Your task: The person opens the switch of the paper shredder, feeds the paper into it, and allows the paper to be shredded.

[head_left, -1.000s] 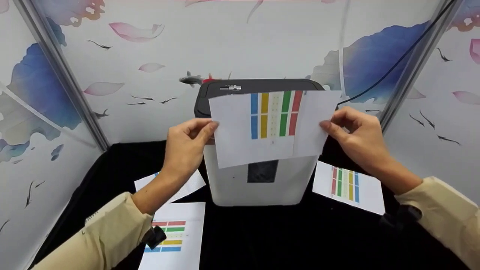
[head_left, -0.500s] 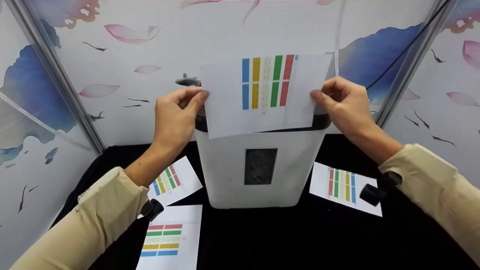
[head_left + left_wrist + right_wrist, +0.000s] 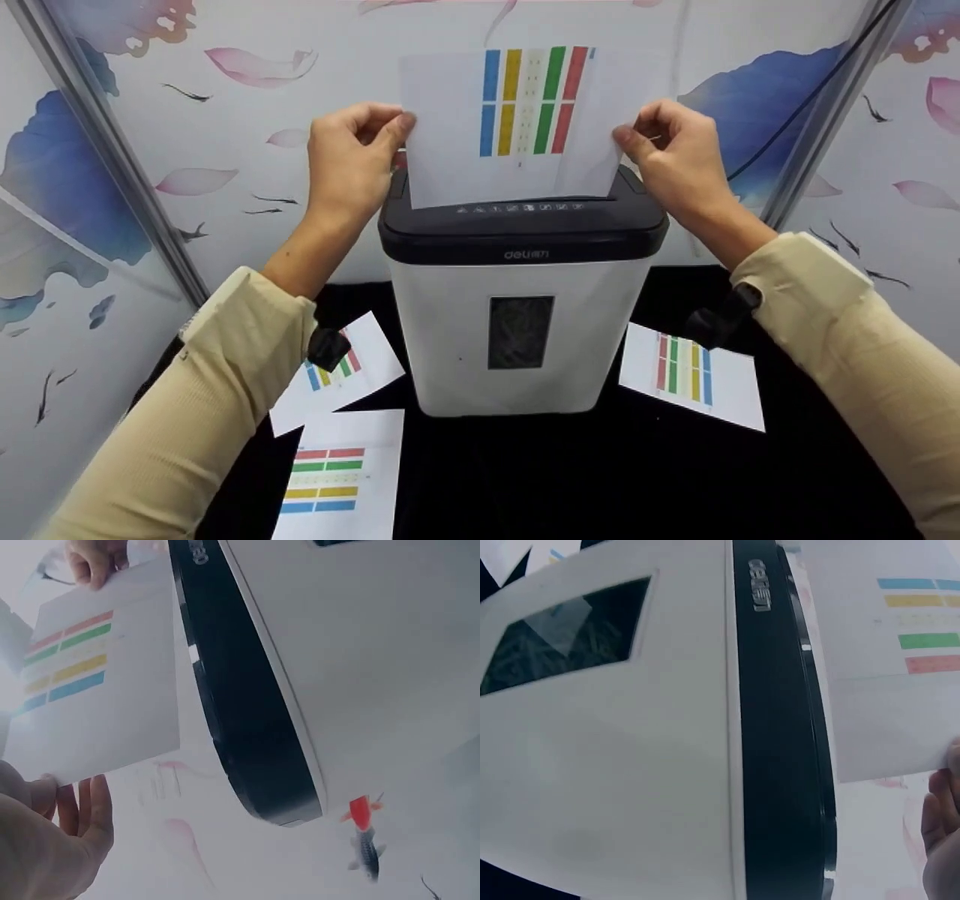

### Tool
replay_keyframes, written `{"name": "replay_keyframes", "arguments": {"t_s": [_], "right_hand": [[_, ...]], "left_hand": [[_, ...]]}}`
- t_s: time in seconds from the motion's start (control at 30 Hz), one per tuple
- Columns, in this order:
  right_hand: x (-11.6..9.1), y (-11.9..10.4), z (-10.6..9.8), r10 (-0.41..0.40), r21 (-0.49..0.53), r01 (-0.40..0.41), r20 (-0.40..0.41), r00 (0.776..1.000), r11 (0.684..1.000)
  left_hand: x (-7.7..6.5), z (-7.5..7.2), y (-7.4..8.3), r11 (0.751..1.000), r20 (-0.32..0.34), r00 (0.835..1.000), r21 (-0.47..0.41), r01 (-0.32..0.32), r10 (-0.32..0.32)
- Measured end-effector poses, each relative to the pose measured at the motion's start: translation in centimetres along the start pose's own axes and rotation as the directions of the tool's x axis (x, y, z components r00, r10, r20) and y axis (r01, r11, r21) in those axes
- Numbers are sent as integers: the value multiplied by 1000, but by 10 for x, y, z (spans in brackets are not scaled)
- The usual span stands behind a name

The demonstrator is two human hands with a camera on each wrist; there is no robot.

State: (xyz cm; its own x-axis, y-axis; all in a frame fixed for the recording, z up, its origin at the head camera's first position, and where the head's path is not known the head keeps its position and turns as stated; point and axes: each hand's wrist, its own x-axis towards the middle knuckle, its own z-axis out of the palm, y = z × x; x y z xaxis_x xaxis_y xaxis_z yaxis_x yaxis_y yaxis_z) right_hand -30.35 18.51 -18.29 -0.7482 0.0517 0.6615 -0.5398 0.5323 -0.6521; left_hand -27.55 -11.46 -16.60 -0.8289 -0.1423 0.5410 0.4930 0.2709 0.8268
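Note:
Between both hands a white sheet of paper (image 3: 450, 142) printed with blue, yellow, pale, green and red bars is held upright. My left hand (image 3: 349, 161) pinches its left edge between thumb and fingers; my right hand (image 3: 682, 157) pinches the right edge. Below it stands a white paper shredder (image 3: 450, 322) with a black lid (image 3: 525, 232) and a dark front window (image 3: 521, 332). In the head view the sheet's lower edge is at the lid's top, near a row of small icons. From the left wrist view, the sheet (image 3: 135, 720) appears just above the lid. Whether it touches the slot I cannot tell.
Two more printed sheets lie on the black cloth (image 3: 525, 480) at the left, one nearer sheet (image 3: 375, 450) and one farther sheet (image 3: 379, 352). Another printed sheet (image 3: 731, 382) lies at the right. Patterned wall panels (image 3: 262, 187) enclose the back and sides. A black cable (image 3: 817, 90) runs down at the right.
Both hands have lifted the sheet from in front of the shredder to above its lid. The lid and its icons now show below the paper. The loose sheets lie where they were.

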Motion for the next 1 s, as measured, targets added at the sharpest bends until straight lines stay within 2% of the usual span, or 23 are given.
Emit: {"name": "replay_keyframes", "arguments": {"t_s": [0.17,0.37,0.63,1.0], "right_hand": [[7,5,-2,5,8,-5,5,1000,1000],[6,11,-1,3,-10,-2,32,999,1000],[6,17,-2,8,-16,-7,43,999,1000],[2,26,-3,45,-90,-40,61,997,995]], "left_hand": [[5,4,-8,998,-1,1000,61,11,-10],[7,6,-16,998,-1,999,48,43,-43],[9,8,-20,997,10,1000,72,26,-27],[13,13,-25,999,37,999,-33,-3,4]]}}
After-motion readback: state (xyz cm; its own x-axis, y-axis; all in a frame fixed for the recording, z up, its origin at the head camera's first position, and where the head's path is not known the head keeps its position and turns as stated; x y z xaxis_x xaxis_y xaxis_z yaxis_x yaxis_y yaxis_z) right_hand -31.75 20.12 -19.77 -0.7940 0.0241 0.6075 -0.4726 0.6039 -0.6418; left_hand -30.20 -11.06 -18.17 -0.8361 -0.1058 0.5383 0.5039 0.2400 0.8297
